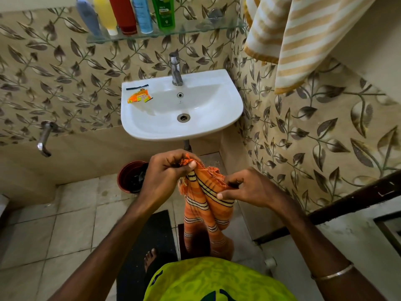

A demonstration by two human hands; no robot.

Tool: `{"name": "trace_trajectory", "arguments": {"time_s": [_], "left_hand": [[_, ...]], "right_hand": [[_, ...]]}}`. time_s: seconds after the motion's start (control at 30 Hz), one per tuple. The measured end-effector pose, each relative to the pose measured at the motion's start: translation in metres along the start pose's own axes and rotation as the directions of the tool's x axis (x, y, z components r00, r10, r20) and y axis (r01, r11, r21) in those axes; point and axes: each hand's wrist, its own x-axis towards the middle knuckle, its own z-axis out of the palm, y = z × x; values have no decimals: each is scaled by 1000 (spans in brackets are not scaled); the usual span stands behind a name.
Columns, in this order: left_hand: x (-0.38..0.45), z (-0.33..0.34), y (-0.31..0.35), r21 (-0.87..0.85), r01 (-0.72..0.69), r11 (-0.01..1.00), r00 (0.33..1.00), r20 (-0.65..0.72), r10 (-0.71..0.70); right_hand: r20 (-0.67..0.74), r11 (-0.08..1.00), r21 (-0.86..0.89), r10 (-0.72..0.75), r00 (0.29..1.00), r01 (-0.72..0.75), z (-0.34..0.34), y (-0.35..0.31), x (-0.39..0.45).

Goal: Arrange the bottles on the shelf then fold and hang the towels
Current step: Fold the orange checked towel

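An orange towel with black and cream stripes (pixel 206 205) hangs bunched in front of me below the sink. My left hand (pixel 167 170) pinches its frayed top corner. My right hand (pixel 249 187) grips the cloth's edge a little lower and to the right. Several bottles stand in a row on the glass shelf (pixel 195 29) at the top: a grey-blue bottle (pixel 87 17), a yellow bottle (pixel 106 15), a red bottle (pixel 123 14), a light blue bottle (pixel 142 14) and a green bottle (pixel 163 11). A cream and tan striped towel (pixel 293 38) hangs at the upper right.
A white sink (pixel 217 118) with a steel tap (pixel 176 69) is mounted on the leaf-patterned wall; an orange sachet (pixel 138 98) lies on its left rim. A wall tap (pixel 44 137) sticks out at left. A dark red bucket (pixel 132 177) and a black mat (pixel 152 235) are on the tiled floor.
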Motion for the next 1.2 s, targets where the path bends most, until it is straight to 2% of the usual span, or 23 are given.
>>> {"name": "trace_trajectory", "arguments": {"time_s": [0.13,0.43,0.6,0.77,0.87,1.0,1.07,1.13,1.2], "left_hand": [[4,-9,3,-16,-27,1000,999,-38,26],[11,-36,10,-52,-81,995,979,-194,69],[10,-51,1,-46,-66,997,964,-263,52],[12,-64,-9,-70,-15,997,940,-341,-10],[13,-74,-15,-72,11,997,916,-400,-38],[15,-78,-24,-83,38,996,899,-432,-70],[17,-78,-28,-88,48,995,890,-449,-83],[19,-80,-34,-107,71,992,877,-468,-113],[21,-85,-40,-143,92,985,858,-490,-151]], "right_hand": [[58,997,-55,48,997,-45,2,12,1],[17,975,-150,170,985,-165,9,56,6],[-119,962,-269,14,993,-45,3,65,6],[-246,889,-457,-151,958,23,-24,61,11],[-361,864,-503,-231,903,20,-44,49,14],[-410,829,-552,-177,895,-88,-62,18,23],[-406,794,-597,-180,896,-111,-68,-2,23],[-342,804,-582,-111,933,-118,-77,-23,19],[-133,878,-474,2,991,-66,-87,-40,14]]}}
